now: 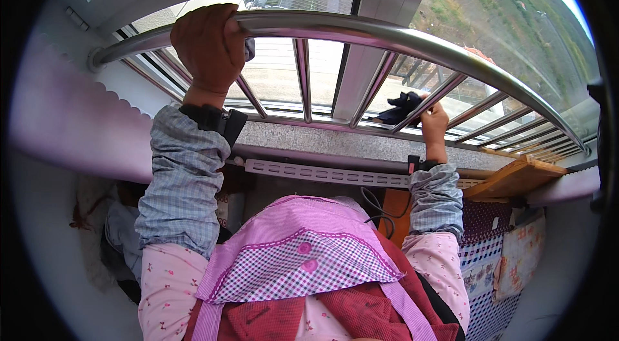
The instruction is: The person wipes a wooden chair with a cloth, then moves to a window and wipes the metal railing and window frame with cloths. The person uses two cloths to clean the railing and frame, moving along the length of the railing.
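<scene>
My left hand [210, 46] grips the curved steel top rail of a window guard [338, 23]; a bit of grey material shows beside its fingers, too little to name. Lower and to the right, my right hand [434, 116] reaches through the guard's bars and holds a dark cloth [402, 107] just above the stone windowsill [319, 139], by the window glass. Part of the right fingers is hidden behind a bar. Dark bands circle both wrists, below them grey checked sleeves.
Under the sill runs a white slotted radiator [329, 173]. A wooden board [517, 177] juts out at the right, over patterned fabrics [520, 249]. A dark cable [382, 210] hangs near the apron. Pinkish scalloped curtain fabric [87, 114] is at the left.
</scene>
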A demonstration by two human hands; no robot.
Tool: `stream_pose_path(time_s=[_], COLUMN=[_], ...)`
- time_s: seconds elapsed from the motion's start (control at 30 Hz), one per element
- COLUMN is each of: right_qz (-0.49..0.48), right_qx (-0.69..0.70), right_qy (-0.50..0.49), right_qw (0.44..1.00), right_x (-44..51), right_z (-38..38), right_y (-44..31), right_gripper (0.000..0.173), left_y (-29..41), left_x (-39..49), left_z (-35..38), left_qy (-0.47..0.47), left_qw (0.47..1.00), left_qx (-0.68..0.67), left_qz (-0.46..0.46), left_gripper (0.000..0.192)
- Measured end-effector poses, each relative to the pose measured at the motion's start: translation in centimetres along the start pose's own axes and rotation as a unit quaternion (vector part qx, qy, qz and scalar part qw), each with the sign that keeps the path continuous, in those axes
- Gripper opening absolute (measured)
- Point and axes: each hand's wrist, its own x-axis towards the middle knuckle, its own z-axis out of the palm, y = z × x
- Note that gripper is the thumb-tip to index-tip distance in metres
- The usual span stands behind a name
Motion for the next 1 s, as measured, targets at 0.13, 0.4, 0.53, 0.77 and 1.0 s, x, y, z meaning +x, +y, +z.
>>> stream_pose_path(time_s=[0.13,0.4,0.53,0.77,1.0], right_qz=[0.035,-0.251,-0.350,-0.253,-0.090], right_qx=[-0.074,0.048,-0.147,-0.199,-0.141], right_qy=[0.149,0.200,0.254,0.249,0.186], right_qw=[0.985,0.946,0.890,0.913,0.968], right_x=[-5.5,-7.4,-1.1,-1.5,-3.9], right_z=[-1.1,3.8,7.4,11.7,12.4], right_y=[1.9,-10.0,-12.9,-3.6,-0.7], right_gripper=[0.021,0.031,0.035,0.029,0.023], left_y=[0.0,0.0,-0.1,-0.3,-0.6], left_x=[0.0,-0.2,-0.2,-0.3,-0.3], left_z=[0.1,0.3,0.2,0.4,0.6], left_qy=[0.011,0.005,-0.006,0.017,0.018], left_qw=[1.000,1.000,1.000,1.000,1.000], left_qx=[-0.003,0.004,0.002,0.000,-0.011], left_qz=[-0.003,-0.008,-0.015,-0.004,0.001], left_gripper=[0.025,0.025,0.028,0.029,0.033])
